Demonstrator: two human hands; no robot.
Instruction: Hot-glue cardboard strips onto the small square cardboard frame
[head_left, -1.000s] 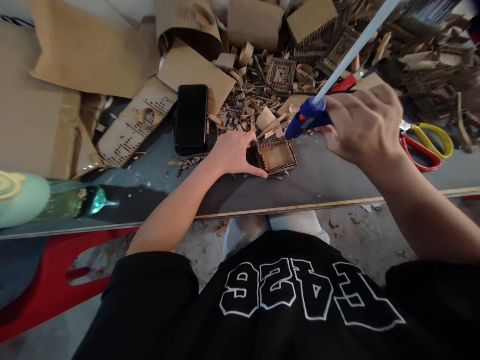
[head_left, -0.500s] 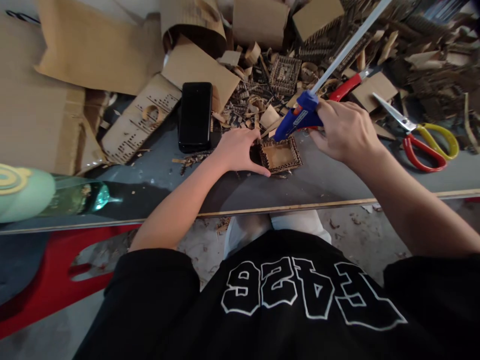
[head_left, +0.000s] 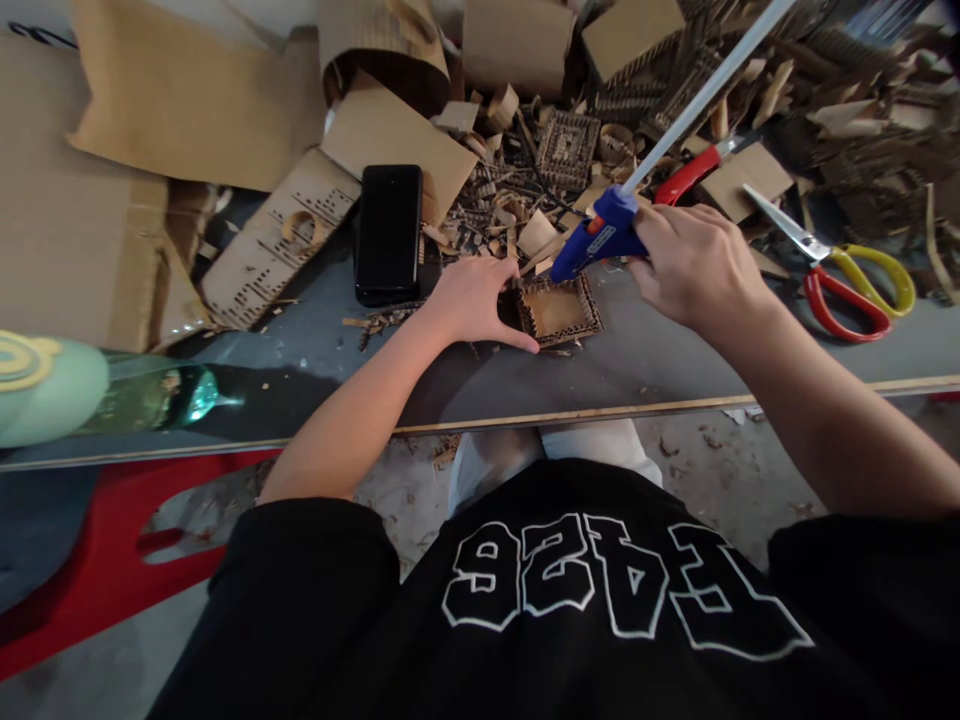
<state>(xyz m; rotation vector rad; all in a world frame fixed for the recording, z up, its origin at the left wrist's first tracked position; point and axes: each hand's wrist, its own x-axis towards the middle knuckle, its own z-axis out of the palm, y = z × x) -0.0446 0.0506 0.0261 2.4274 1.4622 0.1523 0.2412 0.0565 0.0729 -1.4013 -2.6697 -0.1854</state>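
Observation:
A small square cardboard box (head_left: pixel 559 312) with low corrugated walls rests on the grey table. My left hand (head_left: pixel 480 300) grips its left side, thumb at the near corner and fingers around the far corner. My right hand (head_left: pixel 697 260) is closed around a blue glue gun (head_left: pixel 596 240) with a long whitish glue stick (head_left: pixel 709 95) rising from its back. The gun's tip points down at the far wall of the box, close above or touching it; I cannot tell which.
A black phone (head_left: pixel 388 230) lies left of the box. Scissors with red and yellow handles (head_left: pixel 847 270) and a red-handled cutter (head_left: pixel 686 175) lie to the right. Cardboard scraps (head_left: pixel 510 205) pile up behind. A green bottle (head_left: pixel 150 390) lies at the left by the table edge (head_left: pixel 600 415).
The glue gun and my right hand have shifted very slightly to the right along the box's far wall. My left hand stays on the box.

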